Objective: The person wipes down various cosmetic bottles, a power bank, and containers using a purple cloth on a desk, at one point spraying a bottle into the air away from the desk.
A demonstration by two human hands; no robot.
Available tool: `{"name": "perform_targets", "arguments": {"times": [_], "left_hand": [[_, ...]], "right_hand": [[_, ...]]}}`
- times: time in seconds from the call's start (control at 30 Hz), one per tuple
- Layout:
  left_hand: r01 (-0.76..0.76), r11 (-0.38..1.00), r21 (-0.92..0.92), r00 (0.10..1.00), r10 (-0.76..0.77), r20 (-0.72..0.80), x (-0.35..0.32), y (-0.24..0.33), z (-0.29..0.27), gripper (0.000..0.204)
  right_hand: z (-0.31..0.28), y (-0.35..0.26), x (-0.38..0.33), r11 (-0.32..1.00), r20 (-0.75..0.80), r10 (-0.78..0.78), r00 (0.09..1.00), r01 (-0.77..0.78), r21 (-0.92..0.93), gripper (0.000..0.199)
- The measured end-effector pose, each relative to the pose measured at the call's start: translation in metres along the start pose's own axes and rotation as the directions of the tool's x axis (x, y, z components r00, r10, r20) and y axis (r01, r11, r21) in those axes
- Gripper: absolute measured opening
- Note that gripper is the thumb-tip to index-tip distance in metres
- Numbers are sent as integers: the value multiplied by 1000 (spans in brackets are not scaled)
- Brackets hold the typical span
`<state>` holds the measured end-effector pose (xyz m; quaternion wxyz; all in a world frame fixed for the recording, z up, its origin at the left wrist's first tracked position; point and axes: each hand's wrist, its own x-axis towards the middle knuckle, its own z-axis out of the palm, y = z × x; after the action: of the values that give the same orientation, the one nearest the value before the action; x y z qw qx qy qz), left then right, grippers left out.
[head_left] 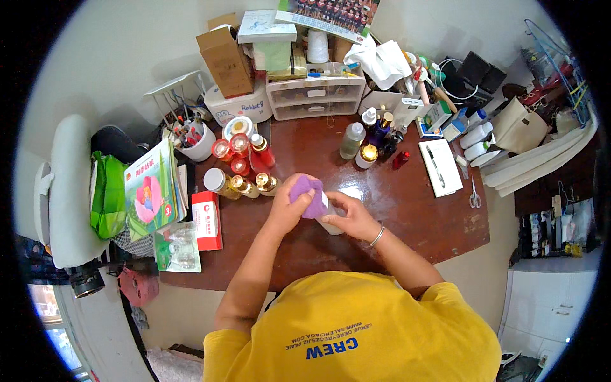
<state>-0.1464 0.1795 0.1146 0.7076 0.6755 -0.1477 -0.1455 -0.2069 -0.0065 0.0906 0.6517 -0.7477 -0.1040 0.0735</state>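
Observation:
My left hand (288, 210) is closed around a bunched purple cloth (314, 207), its thumb lying over the folds. The cloth presses against one end of a pale, translucent bottle-like container (331, 227). My right hand (355, 220), with a silver bangle at the wrist, grips that container from the right side. Fingers and cloth cover much of it, so its full shape is hidden. Both hands are held together over the near middle of the brown table (305, 143). Just left of them stand small gold-capped bottles (267, 184) and a white-lidded jar (216, 181).
Red bottles and jars (240, 144) cluster at left, near a red-and-white box (207, 219) and picture books (151, 184). Farther right are a clear pump bottle (352, 141), a gold-topped jar (367, 156), a notebook with pen (439, 167) and scissors (475, 194). A drawer unit (315, 97) stands behind.

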Motion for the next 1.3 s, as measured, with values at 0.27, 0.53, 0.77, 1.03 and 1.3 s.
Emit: {"name": "perform_targets", "arguments": {"times": [0.27,0.53,0.77,1.03,1.3], "left_hand": [[228,848,-478,884,-386,-263,-21,-73,-8,34],[-144,989,21,981,145,-125,-20,-33,26,70],[83,569,-818,955,-280,-97,-25,-64,31,55],[183,422,-888,912,-411,-8,-21,-55,14,44],[141,481,-865,921,-384,-64,13,-65,17,38]], "right_hand": [[-28,-9,25,859,136,65,989,-125,496,56],[1,1,38,902,-28,139,990,-115,416,35],[-6,-19,47,816,-186,67,980,53,575,38],[-34,-61,42,966,-109,-52,993,78,249,73],[-84,-105,85,839,123,-109,986,158,-521,43]]}}
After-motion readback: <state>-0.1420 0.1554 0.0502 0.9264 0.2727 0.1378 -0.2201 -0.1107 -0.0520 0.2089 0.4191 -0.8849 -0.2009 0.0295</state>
